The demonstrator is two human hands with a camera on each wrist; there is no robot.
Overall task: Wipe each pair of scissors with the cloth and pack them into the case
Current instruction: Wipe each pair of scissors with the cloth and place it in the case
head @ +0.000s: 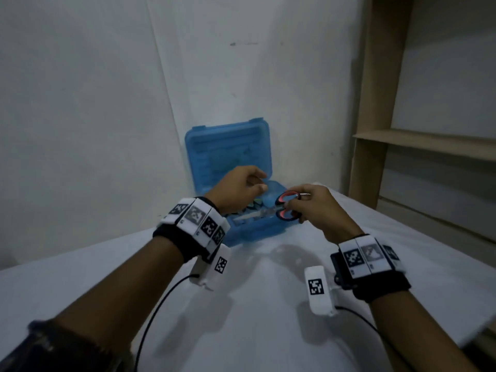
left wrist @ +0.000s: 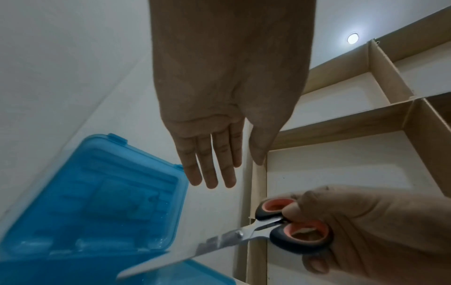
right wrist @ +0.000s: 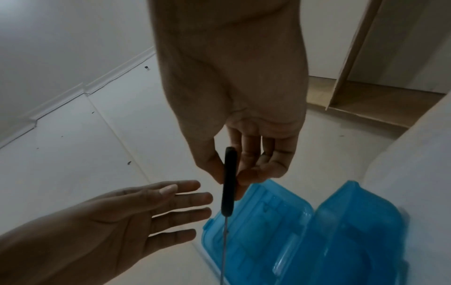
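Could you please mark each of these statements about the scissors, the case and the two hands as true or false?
1. The right hand holds the scissors by the handles. True.
2. The case is closed. False: its lid stands open.
3. The left hand grips a cloth. False: it is open and holds nothing.
4. The scissors' blades are together. True.
5. The scissors' handles are all blue. False: they are black and red.
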